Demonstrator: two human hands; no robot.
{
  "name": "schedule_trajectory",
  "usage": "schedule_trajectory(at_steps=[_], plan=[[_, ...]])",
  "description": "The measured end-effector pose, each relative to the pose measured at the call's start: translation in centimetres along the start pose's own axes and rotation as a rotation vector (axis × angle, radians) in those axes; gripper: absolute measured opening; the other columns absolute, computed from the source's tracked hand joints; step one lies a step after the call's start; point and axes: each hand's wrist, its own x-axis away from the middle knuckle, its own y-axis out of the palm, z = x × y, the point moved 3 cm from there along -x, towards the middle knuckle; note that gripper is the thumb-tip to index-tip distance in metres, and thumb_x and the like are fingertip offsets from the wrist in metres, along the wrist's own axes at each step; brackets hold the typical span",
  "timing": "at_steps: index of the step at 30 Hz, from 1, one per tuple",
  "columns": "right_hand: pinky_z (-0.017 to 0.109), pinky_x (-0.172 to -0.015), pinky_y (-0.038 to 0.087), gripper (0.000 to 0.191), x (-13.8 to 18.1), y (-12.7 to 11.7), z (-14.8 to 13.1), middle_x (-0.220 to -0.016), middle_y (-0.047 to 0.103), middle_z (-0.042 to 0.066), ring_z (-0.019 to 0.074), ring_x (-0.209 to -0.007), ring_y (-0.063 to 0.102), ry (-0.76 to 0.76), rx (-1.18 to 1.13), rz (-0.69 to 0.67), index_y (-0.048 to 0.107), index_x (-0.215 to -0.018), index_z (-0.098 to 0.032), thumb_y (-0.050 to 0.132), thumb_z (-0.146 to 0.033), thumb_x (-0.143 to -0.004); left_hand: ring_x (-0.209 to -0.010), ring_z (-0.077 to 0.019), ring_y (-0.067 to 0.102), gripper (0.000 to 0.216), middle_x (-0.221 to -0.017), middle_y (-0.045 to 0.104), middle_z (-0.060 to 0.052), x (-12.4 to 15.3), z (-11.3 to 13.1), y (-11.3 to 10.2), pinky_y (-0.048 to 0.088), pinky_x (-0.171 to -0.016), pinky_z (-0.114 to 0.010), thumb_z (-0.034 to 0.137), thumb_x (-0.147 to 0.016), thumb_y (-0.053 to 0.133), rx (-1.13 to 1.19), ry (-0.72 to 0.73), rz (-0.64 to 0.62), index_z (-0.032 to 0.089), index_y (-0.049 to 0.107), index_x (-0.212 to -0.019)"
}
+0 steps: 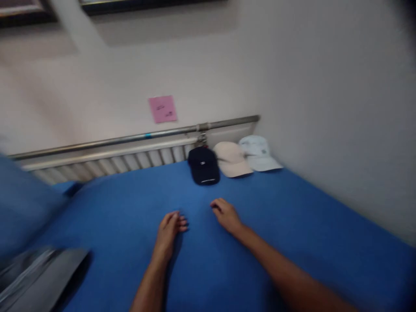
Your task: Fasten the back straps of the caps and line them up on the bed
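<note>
My left hand [170,226] is just above the blue surface, its fingers loosely curled and a little apart, with nothing in it. My right hand [226,215] is bent at the knuckles, with a small gap between thumb and fingers and nothing visible in it. Beyond the hands, three caps sit in a row against the wall. The dark navy cap [203,165], with a small white mark, is the nearest to both hands, but neither touches it. Beside it are a beige cap [232,159] and a white cap [259,154] in the corner.
The blue surface [130,208] meets a white ribbed radiator [126,162] and a metal pipe [123,141] at the back. A pink note [163,108] is stuck on the wall. A grey folded item [48,277] lies at the lower left, below a blurred blue shape [26,203].
</note>
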Motion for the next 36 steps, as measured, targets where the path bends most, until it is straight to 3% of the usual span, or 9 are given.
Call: schedule_trajectory(at_steps=[3,6,14,20,25,28,31,34,36], plan=[[0.037,-0.08,0.042,0.013,1.1,1.2,-0.4,-0.083,0.064,0.005,0.0207,-0.079,0.056,-0.109,0.143,-0.124,0.065,-0.072,-0.022,0.053,-0.017,-0.071,-0.058,-0.0148,0.064,0.007,-0.07,0.067,-0.009,0.4,0.3,-1.2,0.051,-0.056,-0.026,0.01,-0.081,0.062,0.016,0.029,0.083,0.008,0.064,-0.087],[0.036,-0.074,0.046,0.018,1.3,2.1,-0.4,-0.085,0.066,0.005,0.0216,-0.077,0.061,-0.265,0.353,-0.198,0.065,-0.079,-0.023,0.048,-0.027,-0.076,-0.055,-0.014,0.062,0.006,-0.07,0.065,-0.007,0.6,0.9,-4.5,0.05,-0.052,-0.025,0.01,-0.079,0.064,0.081,0.085,0.224,0.01,0.062,-0.085],[0.041,-0.07,0.052,0.027,1.6,2.2,-1.1,-0.088,0.068,0.008,0.0256,-0.077,0.065,-0.239,0.447,-0.243,0.064,-0.081,-0.022,0.042,-0.036,-0.077,-0.076,-0.0121,0.066,0.01,-0.084,0.059,-0.004,4.6,3.8,-16.6,0.056,-0.072,-0.026,0.026,-0.089,0.053,0.476,0.325,0.673,0.019,0.048,-0.083],[0.041,-0.07,0.052,0.024,1.5,2.3,-0.9,-0.087,0.068,0.007,0.0249,-0.076,0.065,-0.244,0.434,-0.231,0.064,-0.079,-0.022,0.043,-0.034,-0.075,-0.073,-0.0128,0.065,0.018,-0.079,0.058,-0.001,5.5,5.5,-21.0,0.055,-0.065,-0.024,0.036,-0.09,0.053,0.635,0.453,0.807,0.02,0.048,-0.083],[0.04,-0.073,0.052,0.019,1.5,2.2,-0.8,-0.084,0.068,0.006,0.0234,-0.077,0.065,-0.25,0.34,-0.219,0.064,-0.076,-0.023,0.047,-0.032,-0.074,-0.057,-0.0069,0.062,0.018,-0.065,0.058,0.005,5.4,6.0,-19.2,0.049,-0.056,-0.016,0.019,-0.082,0.065,0.566,0.482,0.715,0.017,0.049,-0.074],[0.038,-0.074,0.051,0.015,1.3,1.8,-1.0,-0.081,0.067,0.004,0.0221,-0.077,0.064,-0.199,0.214,-0.174,0.064,-0.073,-0.024,0.051,-0.031,-0.072,-0.064,-0.0134,0.068,0.018,-0.07,0.067,0.002,5.4,6.4,-15.7,0.055,-0.062,-0.025,0.016,-0.07,0.075,0.476,0.413,0.477,0.016,0.057,-0.075],[0.033,-0.067,0.05,0.016,1.3,1.2,-1.0,-0.084,0.067,0.005,0.0193,-0.074,0.062,0.004,-0.009,-0.161,0.064,-0.08,-0.022,0.056,-0.029,-0.068,-0.066,-0.0244,0.07,0.022,-0.07,0.072,-0.006,5.0,6.6,-11.4,0.057,-0.066,-0.039,0.018,-0.06,0.082,0.323,0.279,0.155,0.012,0.065,-0.074],[0.026,-0.049,0.043,0.044,1.5,0.7,-0.8,-0.108,0.065,0.008,0.0103,-0.054,0.053,0.199,-0.35,-0.198,0.058,-0.107,-0.022,0.06,-0.026,-0.064,-0.073,-0.0278,0.071,0.02,-0.07,0.073,-0.009,3.8,6.3,-7.5,0.056,-0.073,-0.043,0.022,-0.06,0.081,0.076,0.18,-0.18,0.012,0.07,-0.075],[0.024,-0.046,0.04,0.059,1.7,0.2,-0.9,-0.117,0.061,0.007,0.0087,-0.053,0.053,0.189,-0.489,-0.224,0.051,-0.119,-0.027,0.063,-0.023,-0.061,-0.074,-0.0262,0.07,0.02,-0.074,0.074,-0.009,2.6,5.8,-5.6,0.056,-0.072,-0.04,0.022,-0.056,0.08,0.02,0.172,-0.26,0.014,0.071,-0.071]])
